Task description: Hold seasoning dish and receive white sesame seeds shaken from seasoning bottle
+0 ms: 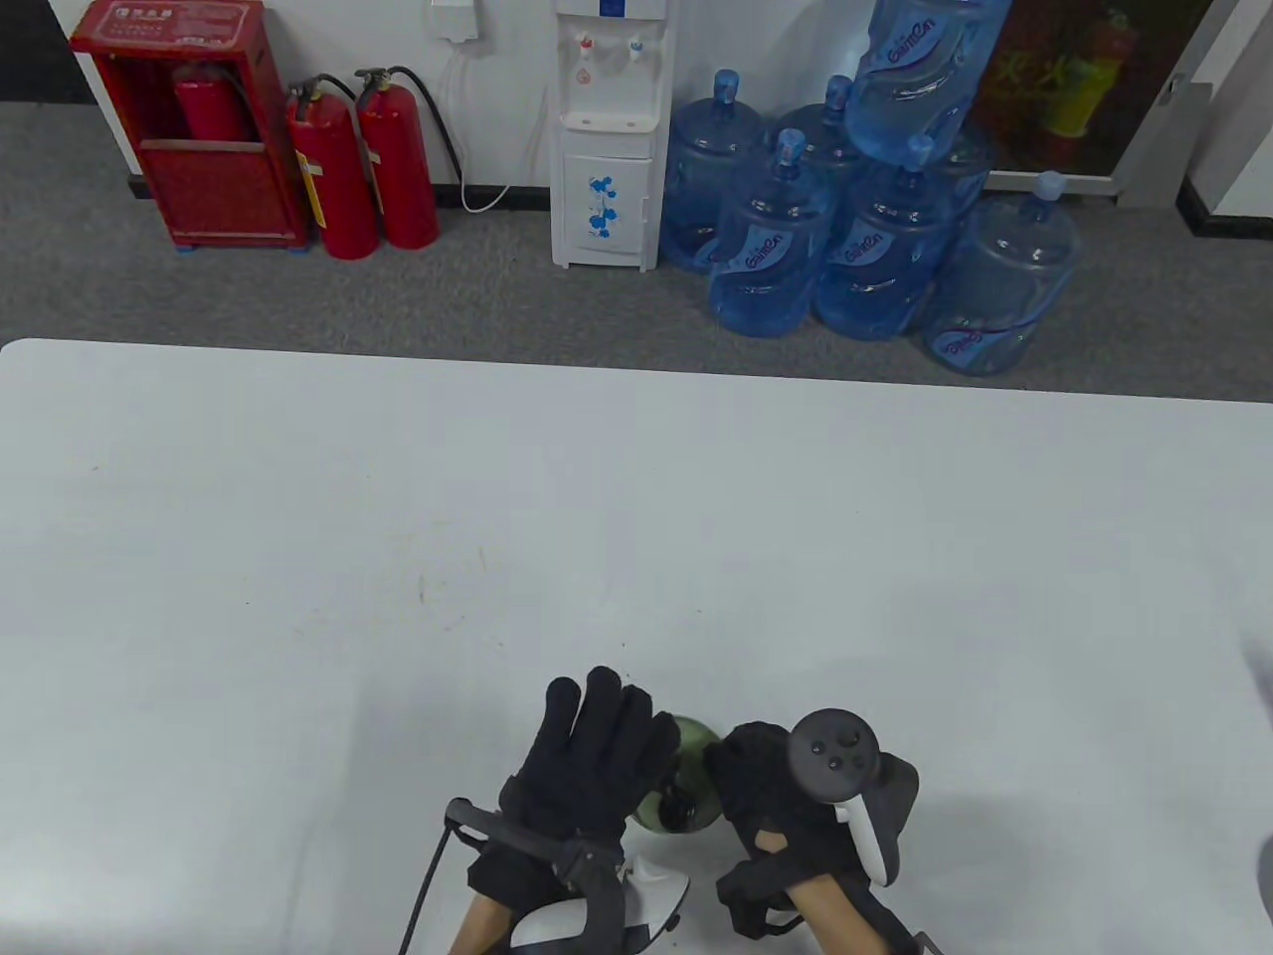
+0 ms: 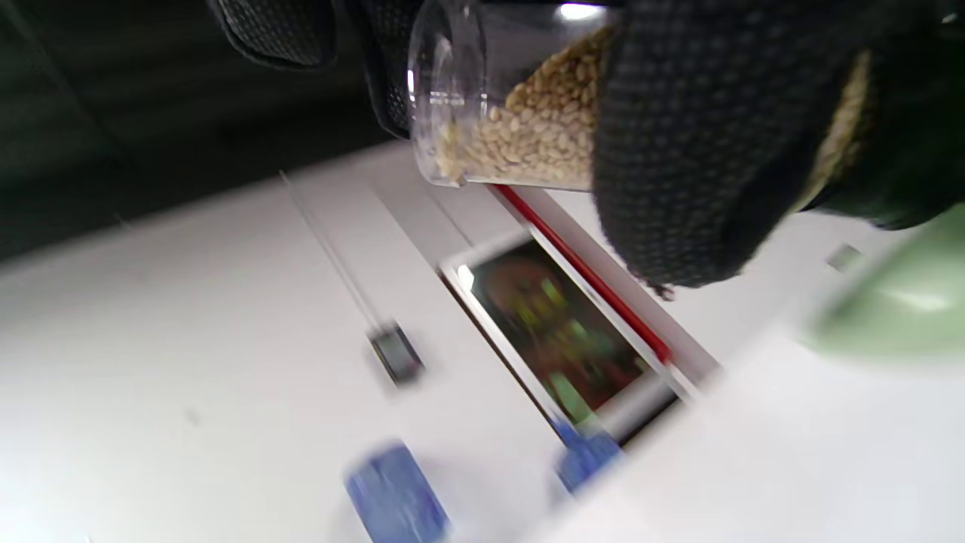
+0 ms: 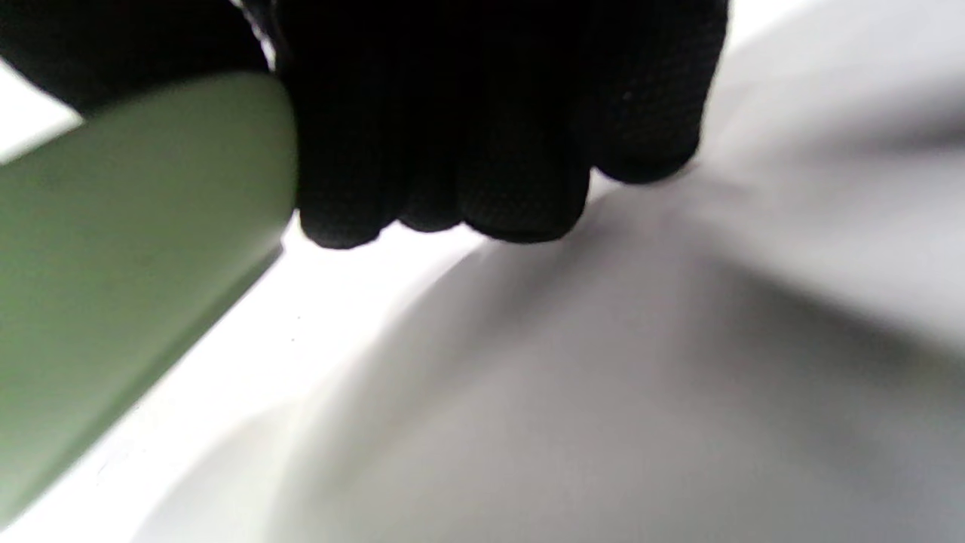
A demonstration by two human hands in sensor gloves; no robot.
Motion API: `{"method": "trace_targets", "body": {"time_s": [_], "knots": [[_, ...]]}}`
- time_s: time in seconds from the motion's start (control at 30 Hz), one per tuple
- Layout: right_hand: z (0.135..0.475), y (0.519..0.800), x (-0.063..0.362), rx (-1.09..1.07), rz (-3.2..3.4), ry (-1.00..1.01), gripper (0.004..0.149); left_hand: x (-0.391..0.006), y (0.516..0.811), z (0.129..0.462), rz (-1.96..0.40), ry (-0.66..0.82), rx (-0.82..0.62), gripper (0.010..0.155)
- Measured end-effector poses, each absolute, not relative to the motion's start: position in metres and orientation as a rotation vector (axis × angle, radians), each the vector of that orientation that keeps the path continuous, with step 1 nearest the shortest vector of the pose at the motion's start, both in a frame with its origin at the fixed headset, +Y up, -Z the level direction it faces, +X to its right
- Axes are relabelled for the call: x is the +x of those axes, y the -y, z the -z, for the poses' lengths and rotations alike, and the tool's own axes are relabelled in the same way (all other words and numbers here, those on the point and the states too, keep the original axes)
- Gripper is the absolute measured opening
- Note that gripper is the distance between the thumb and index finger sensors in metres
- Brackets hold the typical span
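A green seasoning dish sits low near the table's front edge, between my two hands. My right hand holds it by its right rim. In the right wrist view the curled fingers press on the dish's edge. My left hand hangs over the dish's left side and grips a clear seasoning bottle part full of pale sesame seeds. The bottle lies tilted under the palm and is hidden in the table view. The dish's rim shows blurred in the left wrist view. The inside of the dish is mostly hidden.
The white table stretches away ahead of my hands. Beyond its far edge, on the floor, stand fire extinguishers, a water dispenser and several blue water jugs.
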State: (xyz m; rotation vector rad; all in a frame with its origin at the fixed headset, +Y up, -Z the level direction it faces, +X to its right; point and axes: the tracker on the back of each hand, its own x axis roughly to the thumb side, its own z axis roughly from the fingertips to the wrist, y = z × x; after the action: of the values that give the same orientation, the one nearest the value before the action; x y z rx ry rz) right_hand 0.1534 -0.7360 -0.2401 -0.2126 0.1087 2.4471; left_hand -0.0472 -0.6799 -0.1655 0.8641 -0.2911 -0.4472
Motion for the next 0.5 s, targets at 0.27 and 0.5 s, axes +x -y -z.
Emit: {"method": "trace_targets", "body": {"time_s": [0.27,0.5], "knots": [[0.239,0.734,0.153,-0.198,-2.454,-0.094,0.038,-0.044,0.676,0.161,0.253,0.299,0.89,0.064],[0.241,0.735,0.153,-0.197,-2.457,-0.101,0.039,-0.045,0.68,0.163,0.18,0.331,0.819,0.064]]}}
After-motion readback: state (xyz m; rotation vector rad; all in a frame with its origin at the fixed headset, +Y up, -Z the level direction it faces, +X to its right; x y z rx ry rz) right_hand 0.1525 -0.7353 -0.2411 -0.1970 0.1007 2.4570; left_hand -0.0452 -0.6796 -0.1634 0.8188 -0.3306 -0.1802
